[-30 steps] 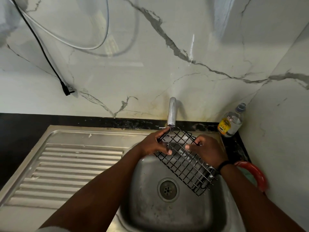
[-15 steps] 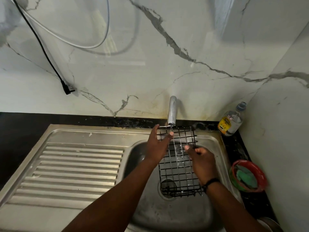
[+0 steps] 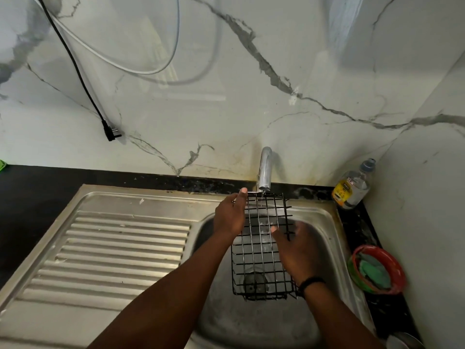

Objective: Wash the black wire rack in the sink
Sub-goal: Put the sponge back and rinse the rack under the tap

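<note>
At the centre of the frame we see the black wire rack (image 3: pixel 261 245), held over the basin of the stainless steel sink (image 3: pixel 324 222) with its far edge directly under the spout of the chrome tap (image 3: pixel 264 170) and its near edge, bent into a lip, above the drain (image 3: pixel 252 285). The left hand (image 3: pixel 230 215) lies along the rack's left edge with its fingers extended; we cannot tell whether the thumb hooks the wire beneath. The right hand (image 3: pixel 297 250) rests flat on the grid at the rack's right side, fingers spread and somewhat blurred, gripping nothing that we can see; a dark band (image 3: pixel 310 282) circles its wrist. To the left of the basin we note the ribbed draining board (image 3: pixel 120 248). At the right of the frame, on the dark counter (image 3: pixel 37 195), stand a clear bottle (image 3: pixel 352 187) with a yellow label, in the corner, and nearer the lower right a red bowl (image 3: pixel 377 270) holding green scrub pads (image 3: pixel 372 270). In the upper left, against the marble wall (image 3: pixel 302 71), hang a black cable ending in a plug (image 3: pixel 110 132) and a looping white cable (image 3: pixel 141 69).
</note>
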